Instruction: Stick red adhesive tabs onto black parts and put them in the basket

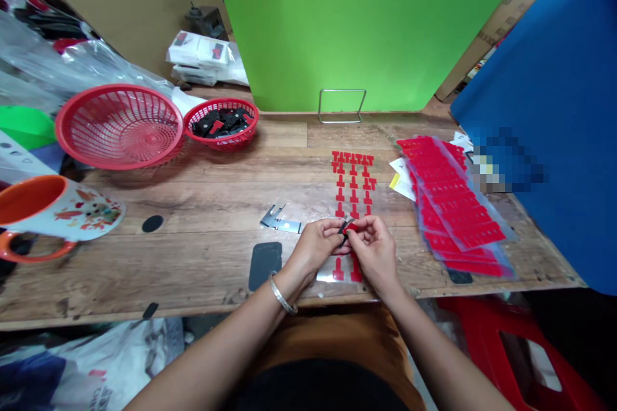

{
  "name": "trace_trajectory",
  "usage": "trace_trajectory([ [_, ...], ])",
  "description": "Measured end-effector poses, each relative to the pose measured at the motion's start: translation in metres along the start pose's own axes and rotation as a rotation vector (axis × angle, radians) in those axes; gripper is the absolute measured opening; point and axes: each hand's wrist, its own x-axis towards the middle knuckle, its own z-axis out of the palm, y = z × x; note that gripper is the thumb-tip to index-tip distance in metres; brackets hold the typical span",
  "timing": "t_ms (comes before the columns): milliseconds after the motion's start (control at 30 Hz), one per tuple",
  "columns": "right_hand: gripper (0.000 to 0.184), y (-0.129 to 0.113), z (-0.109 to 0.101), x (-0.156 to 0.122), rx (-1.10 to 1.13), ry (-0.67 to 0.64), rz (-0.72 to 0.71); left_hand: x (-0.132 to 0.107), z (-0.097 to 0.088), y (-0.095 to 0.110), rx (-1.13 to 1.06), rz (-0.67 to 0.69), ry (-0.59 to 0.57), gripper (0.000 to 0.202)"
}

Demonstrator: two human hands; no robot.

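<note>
My left hand [315, 243] is closed on a small black part [342, 230], pinched between thumb and fingers. A red sticker [353, 227] lies at that part, held in the fingertips of my right hand [373, 245]. Both hands meet above a clear sheet of red T-shaped stickers [353, 194], which is partly hidden beneath them. To the left of my left hand, shiny dark flat pieces [285, 224] lie on the wooden table [207, 205].
A small red basket [245, 139] holds black parts, some with red stickers. Beside it stands a large red basket [120, 164]. A mug [81, 212] is at the left. Red sticker sheets [453, 205] are stacked at the right. A wire stand [342, 121] sits behind.
</note>
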Motion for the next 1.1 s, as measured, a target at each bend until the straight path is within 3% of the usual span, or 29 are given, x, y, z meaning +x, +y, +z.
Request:
trace_trajectory([
  [367, 0.014, 0.001, 0.001, -0.002, 0.004, -0.008, -0.025, -0.001, -0.001, 0.000, -0.019, 0.024, -0.033, 0.022],
  [533, 0.009, -0.002, 0.001, -0.005, -0.015, -0.034, -0.077, -0.001, 0.003, -0.002, -0.021, 0.051, 0.056, 0.015],
  [633, 0.007, -0.004, 0.000, -0.008, -0.114, -0.020, -0.148, -0.003, 0.006, -0.001, -0.020, 0.071, 0.083, 0.014],
  [800, 0.009, -0.009, -0.004, -0.003, -0.327, 0.115, -0.293, -0.006, 0.006, 0.000, -0.015, 0.061, 0.051, 0.017],
  [900, 0.009, -0.011, -0.005, 0.003, -0.340, 0.109, -0.257, -0.005, 0.005, -0.002, 0.003, 0.050, 0.054, 0.021],
  [1100, 0.013, -0.010, -0.005, 0.008, -0.189, 0.016, -0.050, -0.003, 0.003, -0.005, 0.007, 0.057, 0.054, 0.021],
])
